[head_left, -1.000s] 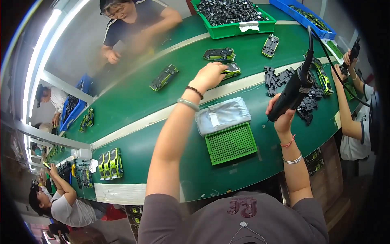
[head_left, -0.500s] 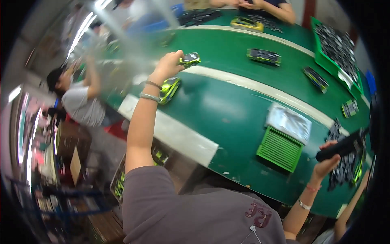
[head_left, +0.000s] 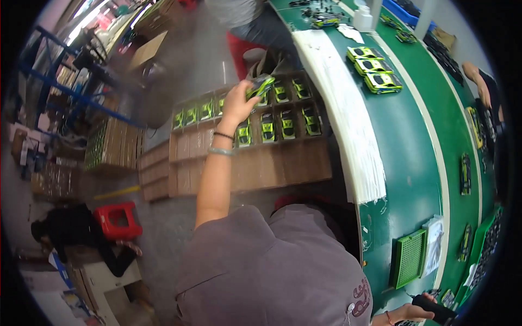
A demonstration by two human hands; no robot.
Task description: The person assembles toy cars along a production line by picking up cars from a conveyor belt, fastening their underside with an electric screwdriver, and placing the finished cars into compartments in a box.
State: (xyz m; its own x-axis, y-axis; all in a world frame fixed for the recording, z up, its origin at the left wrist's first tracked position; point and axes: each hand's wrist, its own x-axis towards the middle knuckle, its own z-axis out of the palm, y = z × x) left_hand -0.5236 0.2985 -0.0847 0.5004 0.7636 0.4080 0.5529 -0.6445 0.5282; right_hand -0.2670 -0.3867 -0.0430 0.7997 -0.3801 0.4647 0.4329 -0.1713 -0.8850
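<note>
My left hand (head_left: pixel 237 104) is closed on a yellow-green and black toy car (head_left: pixel 261 86), above a brown cardboard box (head_left: pixel 250 171) divided into compartments. Similar toy cars fill several of its cells, in two rows; the nearer cells show bare cardboard. At the lower right, my right hand (head_left: pixel 403 314) grips a black electric screwdriver (head_left: pixel 435 311), partly cut off by the dark rim. Beside it on the green table lies a green plastic tray (head_left: pixel 410 258) next to a clear plastic bag (head_left: pixel 433 247).
Three toy cars (head_left: pixel 374 69) stand on the green table (head_left: pixel 408 163) beside a white strip (head_left: pixel 342 108). Other cars lie along the right lane. A co-worker sits on a red stool (head_left: pixel 239 54) beyond the box. Stacked cartons (head_left: pixel 117 144) and another red stool (head_left: pixel 118 220) are at left.
My view has swung left and down toward the floor. My left hand has carried the toy car from above the table to over the cardboard box. My right hand keeps the screwdriver.
</note>
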